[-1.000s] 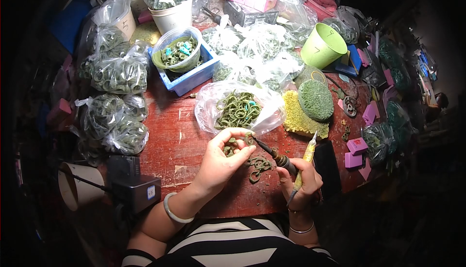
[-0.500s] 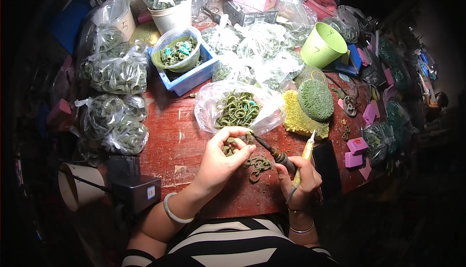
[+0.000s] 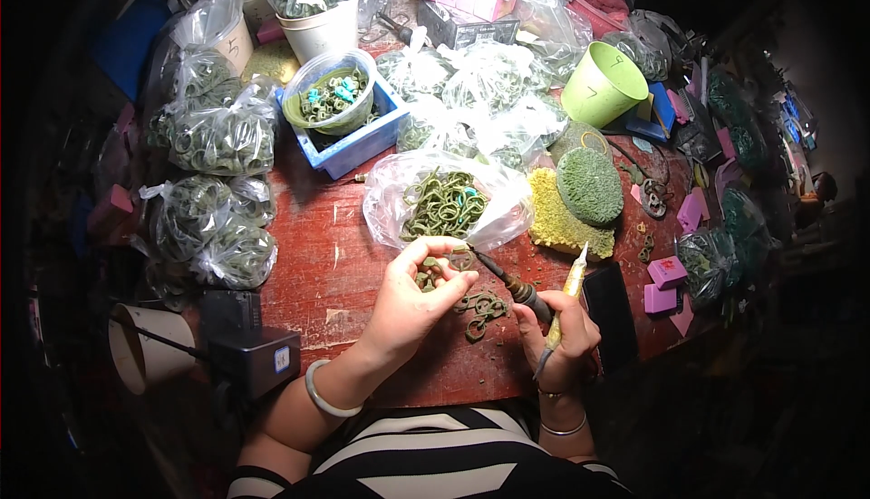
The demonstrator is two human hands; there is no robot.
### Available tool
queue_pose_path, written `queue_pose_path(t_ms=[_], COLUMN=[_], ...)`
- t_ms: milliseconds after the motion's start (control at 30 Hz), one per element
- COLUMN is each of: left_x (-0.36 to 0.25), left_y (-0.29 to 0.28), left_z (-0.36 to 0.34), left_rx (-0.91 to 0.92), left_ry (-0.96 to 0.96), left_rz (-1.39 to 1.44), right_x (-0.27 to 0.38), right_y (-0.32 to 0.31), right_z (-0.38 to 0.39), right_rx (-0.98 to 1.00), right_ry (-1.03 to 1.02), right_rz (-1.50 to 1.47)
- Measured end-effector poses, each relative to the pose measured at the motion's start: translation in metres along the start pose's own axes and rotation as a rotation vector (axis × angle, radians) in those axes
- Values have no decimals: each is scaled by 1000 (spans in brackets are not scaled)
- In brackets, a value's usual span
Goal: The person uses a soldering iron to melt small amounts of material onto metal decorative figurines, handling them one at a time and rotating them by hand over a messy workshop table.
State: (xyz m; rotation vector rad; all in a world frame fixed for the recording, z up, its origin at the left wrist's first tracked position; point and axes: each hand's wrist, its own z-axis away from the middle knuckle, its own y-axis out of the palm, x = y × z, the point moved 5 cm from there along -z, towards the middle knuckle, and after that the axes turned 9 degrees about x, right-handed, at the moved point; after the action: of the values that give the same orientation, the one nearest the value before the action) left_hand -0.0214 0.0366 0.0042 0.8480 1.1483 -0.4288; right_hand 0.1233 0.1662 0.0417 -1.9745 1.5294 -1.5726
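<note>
My left hand [image 3: 408,304] pinches a small green ring [image 3: 468,261] between thumb and forefinger, with more green pieces tucked in its curled fingers. My right hand [image 3: 569,343] grips a dark-handled soldering iron [image 3: 527,295], whose thin tip reaches the ring's upper edge; whether they touch I cannot tell. Held in that same hand is a slim yellow-handled tool [image 3: 575,281] with a pale pointed tip, pointing upward. Below my fingers, loose green rings [image 3: 480,311] lie on the red table [image 3: 331,304]. Just beyond my left hand, an open plastic bag [image 3: 381,193] holds many green rings [image 3: 444,209].
A blue box [image 3: 343,160] with a clear tub [image 3: 292,105] stands at back left. Tied bags of rings [image 3: 222,141] crowd the left and back. At right are a yellow sponge [image 3: 553,218], a green round pad [image 3: 589,189], a green cup [image 3: 603,87] and pink blocks [image 3: 666,272].
The ring at my left fingertips has turned, so its round opening now shows. Both hands and the iron stay almost in place.
</note>
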Motion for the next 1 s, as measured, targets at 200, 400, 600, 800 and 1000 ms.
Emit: queue_pose_path(t_ms=[200, 400, 600, 800, 1000], left_x=[0, -1, 1, -2, -1], left_y=[-1, 0, 1, 1, 6], left_z=[1, 1, 0, 1, 2], left_rx=[7, 24, 7, 16, 182], left_ry=[5, -9, -3, -11, -149], left_rz=[-9, -36, 14, -36, 312], right_x=[1, 1, 0, 0, 4], right_y=[-2, 0, 1, 1, -3], right_z=[-1, 0, 0, -1, -2], right_rx=[1, 14, 31, 29, 16], right_ry=[9, -30, -39, -38, 1], right_rz=[-13, -16, -28, -27, -39])
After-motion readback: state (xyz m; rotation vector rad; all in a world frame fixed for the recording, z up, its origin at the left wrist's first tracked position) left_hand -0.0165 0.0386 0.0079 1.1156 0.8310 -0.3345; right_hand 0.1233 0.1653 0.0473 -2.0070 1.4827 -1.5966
